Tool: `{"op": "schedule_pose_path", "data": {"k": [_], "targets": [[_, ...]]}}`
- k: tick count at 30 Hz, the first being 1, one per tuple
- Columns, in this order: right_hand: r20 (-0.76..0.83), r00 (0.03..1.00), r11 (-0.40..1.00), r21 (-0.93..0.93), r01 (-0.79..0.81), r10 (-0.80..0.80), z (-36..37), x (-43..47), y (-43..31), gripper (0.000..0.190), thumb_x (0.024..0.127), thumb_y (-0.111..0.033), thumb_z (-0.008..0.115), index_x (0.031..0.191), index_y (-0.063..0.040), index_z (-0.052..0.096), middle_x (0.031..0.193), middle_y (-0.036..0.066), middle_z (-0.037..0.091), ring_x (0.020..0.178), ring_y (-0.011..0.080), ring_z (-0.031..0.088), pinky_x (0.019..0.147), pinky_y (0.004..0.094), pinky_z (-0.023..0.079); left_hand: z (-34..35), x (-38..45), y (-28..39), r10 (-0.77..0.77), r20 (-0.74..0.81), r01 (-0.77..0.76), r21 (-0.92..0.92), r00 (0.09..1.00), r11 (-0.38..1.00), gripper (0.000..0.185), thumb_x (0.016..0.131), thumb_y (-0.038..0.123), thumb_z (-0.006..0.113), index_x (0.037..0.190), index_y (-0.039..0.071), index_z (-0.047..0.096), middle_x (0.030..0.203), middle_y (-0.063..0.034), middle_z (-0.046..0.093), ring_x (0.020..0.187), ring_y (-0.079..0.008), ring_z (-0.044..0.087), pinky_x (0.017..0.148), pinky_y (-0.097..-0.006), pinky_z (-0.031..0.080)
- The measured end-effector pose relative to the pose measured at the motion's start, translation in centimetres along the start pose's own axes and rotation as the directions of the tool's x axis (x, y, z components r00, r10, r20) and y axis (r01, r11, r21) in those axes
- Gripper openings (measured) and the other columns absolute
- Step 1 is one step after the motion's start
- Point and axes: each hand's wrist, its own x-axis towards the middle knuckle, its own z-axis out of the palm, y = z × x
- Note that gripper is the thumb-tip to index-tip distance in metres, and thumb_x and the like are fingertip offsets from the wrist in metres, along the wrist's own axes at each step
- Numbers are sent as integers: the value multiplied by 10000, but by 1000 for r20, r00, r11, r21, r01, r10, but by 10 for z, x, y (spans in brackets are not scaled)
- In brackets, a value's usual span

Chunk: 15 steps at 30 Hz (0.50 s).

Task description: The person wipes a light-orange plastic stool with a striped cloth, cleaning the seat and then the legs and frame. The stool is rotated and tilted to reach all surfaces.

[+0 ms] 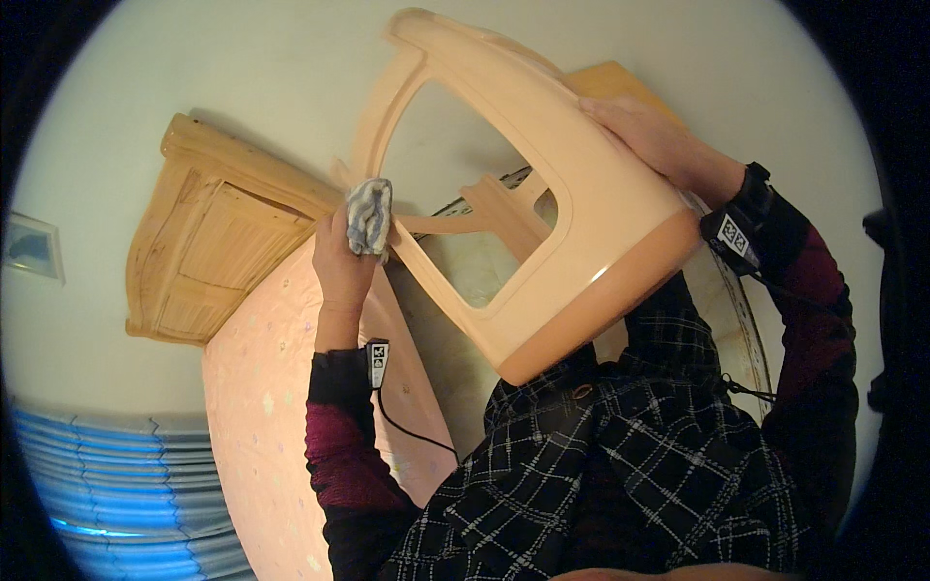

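A large peach-coloured plastic piece, seemingly a stool or chair (pixel 581 189), is held up and tilted before me; it has big rounded openings and an orange-brown band along its lower edge. My right hand (pixel 643 138) grips its upper right side, the fingers partly hidden behind it. In my left hand (pixel 345 250) is a crumpled grey-and-white striped cloth (pixel 370 218), pressed against the frame's thin left edge. Both wrists wear black bands with small devices that bear printed codes.
A bed with a pink flowered sheet (pixel 269 392) and a carved wooden headboard (pixel 225 247) stands at the left. Blue curtains (pixel 109 465) hang at lower left. A framed picture (pixel 35 247) is on the wall. Behind the plastic piece shows a wooden item (pixel 625 83). A cable runs from my left wrist.
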Motion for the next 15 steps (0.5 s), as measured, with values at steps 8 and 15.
{"op": "schedule_pose_path", "data": {"k": [8, 15], "targets": [[-47, 996, 996, -54, 73, -75, 1, 2, 1, 561, 1157, -404, 429, 1115, 82, 705, 1005, 155, 755, 903, 205, 685, 845, 373, 540, -25, 44, -40, 40, 59, -16, -370, 997, 929, 393, 891, 119, 758, 1260, 24, 663, 1189, -210, 731, 1095, -416, 705, 938, -429, 554], [97, 983, 973, 159, -169, 155, -5, -9, -14, 465, 1171, -380, 411, 1136, -2, 680, 980, 38, 695, 861, 97, 606, 803, 317, 523, -12, 166, 21, 98, -156, -153, -388, 983, 909, 419, 935, 227, 756, 1318, 87, 661, 1176, -180, 770, 1122, -381, 735, 946, -426, 571]]}}
